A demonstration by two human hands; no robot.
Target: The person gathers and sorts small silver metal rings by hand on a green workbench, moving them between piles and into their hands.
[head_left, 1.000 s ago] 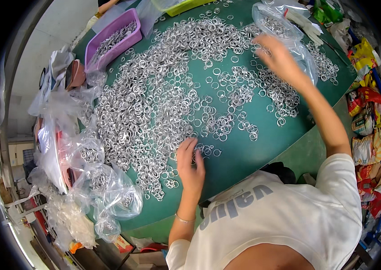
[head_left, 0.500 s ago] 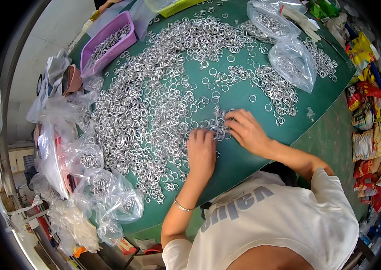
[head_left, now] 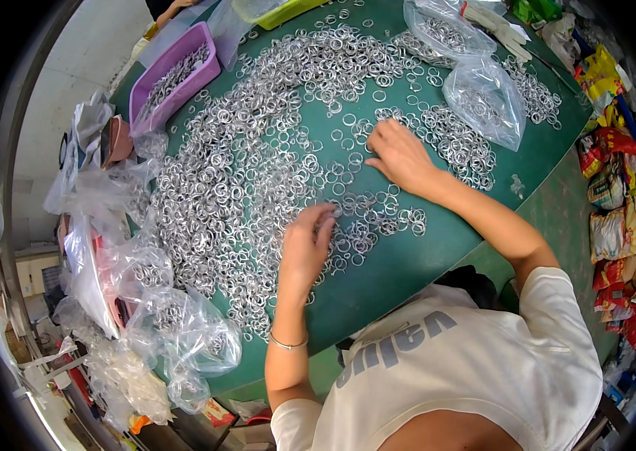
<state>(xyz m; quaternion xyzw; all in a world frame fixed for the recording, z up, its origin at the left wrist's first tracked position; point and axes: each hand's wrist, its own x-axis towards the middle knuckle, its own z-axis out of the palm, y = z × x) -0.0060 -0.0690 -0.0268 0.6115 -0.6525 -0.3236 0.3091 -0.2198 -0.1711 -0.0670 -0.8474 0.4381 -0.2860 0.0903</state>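
Above green floor, rings strew the green table.

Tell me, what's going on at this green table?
A person is handling loose silvery rings with two bare hands on the green table. The left hand has its fingertips among the rings near the middle; the right hand is over others, farther out and to the right. Whether either holds a ring isn't clear. A purple basket of small grey pieces stands at the far left, and a clear bag lies at the right.
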